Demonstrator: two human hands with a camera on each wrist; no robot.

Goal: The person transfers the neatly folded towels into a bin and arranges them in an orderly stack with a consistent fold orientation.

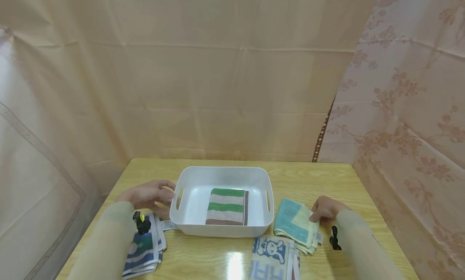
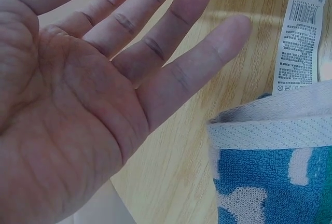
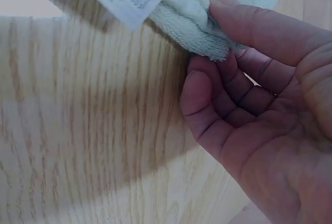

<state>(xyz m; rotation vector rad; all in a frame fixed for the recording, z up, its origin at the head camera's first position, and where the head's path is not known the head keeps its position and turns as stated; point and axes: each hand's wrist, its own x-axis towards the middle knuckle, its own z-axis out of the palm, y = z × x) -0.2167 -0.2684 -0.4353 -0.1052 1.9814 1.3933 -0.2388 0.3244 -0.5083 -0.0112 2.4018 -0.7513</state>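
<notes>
In the head view, a white bin [image 1: 221,179] sits mid-table with a folded green-striped towel [image 1: 227,206] lying inside it. The left hand [image 1: 149,196] rests at the bin's 9 o'clock, fingers relaxed and spread, tips near the bin's left handle. Below that wrist lies a blue patterned towel [image 1: 143,253]. At the bin's 3 o'clock the right hand [image 1: 325,209] pinches the right edge of a teal and cream towel [image 1: 296,223]. A bear-print towel [image 1: 274,259] lies at 6 o'clock of the bin.

The left wrist view shows the left hand [image 2: 104,94] open, palm bare, fingers straight, with the blue patterned towel [image 2: 275,182] and its label at 4 o'clock.

The right wrist view shows the right hand [image 3: 259,110] with thumb and curled fingers gripping the teal and cream towel [image 3: 207,6] at its corner, over the wooden table [image 3: 88,130]
</notes>
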